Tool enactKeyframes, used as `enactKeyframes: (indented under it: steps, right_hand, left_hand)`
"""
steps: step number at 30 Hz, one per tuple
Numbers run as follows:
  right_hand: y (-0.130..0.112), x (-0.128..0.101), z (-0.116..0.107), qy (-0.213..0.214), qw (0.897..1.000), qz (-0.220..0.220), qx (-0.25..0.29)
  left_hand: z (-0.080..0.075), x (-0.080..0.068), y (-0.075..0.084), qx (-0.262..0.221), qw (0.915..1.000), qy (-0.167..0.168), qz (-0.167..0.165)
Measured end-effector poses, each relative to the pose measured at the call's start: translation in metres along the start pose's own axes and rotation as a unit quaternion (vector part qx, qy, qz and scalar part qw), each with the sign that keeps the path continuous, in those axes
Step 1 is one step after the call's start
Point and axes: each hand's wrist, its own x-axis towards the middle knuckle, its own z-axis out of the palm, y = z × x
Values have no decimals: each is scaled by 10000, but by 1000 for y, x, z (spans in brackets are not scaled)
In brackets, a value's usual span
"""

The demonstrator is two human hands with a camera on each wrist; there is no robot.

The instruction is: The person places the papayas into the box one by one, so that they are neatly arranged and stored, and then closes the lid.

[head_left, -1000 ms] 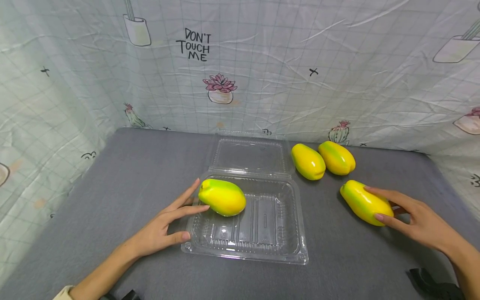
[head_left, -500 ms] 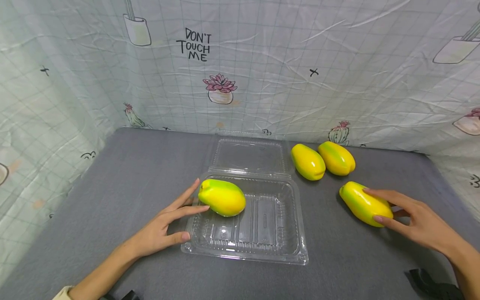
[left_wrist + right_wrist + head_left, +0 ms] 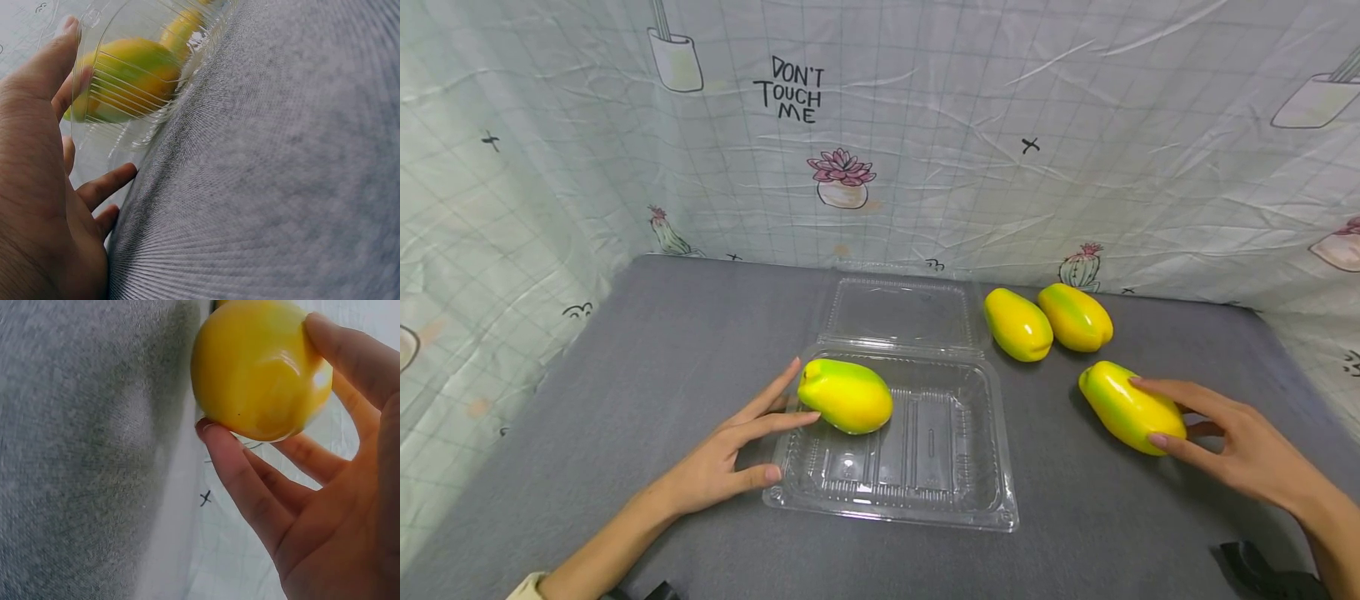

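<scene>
Head view, left hand [image 3: 718, 471] spread against clear tray [image 3: 891, 500], right hand [image 3: 1240, 454] fingers pinching yellow papaya [image 3: 1123, 406].

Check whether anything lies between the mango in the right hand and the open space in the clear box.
Nothing visible does. The right hand grips a mango on the grey cloth, and only bare cloth separates it from the clear box. The box's right half is free; one mango lies at its left, by the left hand.

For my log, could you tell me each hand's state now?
Left hand: open, fingers touching the clear tray.
Right hand: holding a papaya.
</scene>
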Motion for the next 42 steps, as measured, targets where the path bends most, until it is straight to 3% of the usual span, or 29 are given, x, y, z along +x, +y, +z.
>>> enactKeyframes:
  steps: [10,28,34,42]
  right_hand:
    - [-7,1,1,163,9997,-136,141]
    - [-34,21,-3,773,9929,-762,491]
    - [-46,29,-3,809,9884,-1066,715]
    - [-57,35,-1,749,9860,-1145,953]
  left_hand:
    - [1,4,1,-158,9997,30,195]
    - [0,2,1,-83,10000,-11,-12]
    - [0,1,1,-52,9999,-24,-90]
    - [0,0,1,-51,9999,-36,-134]
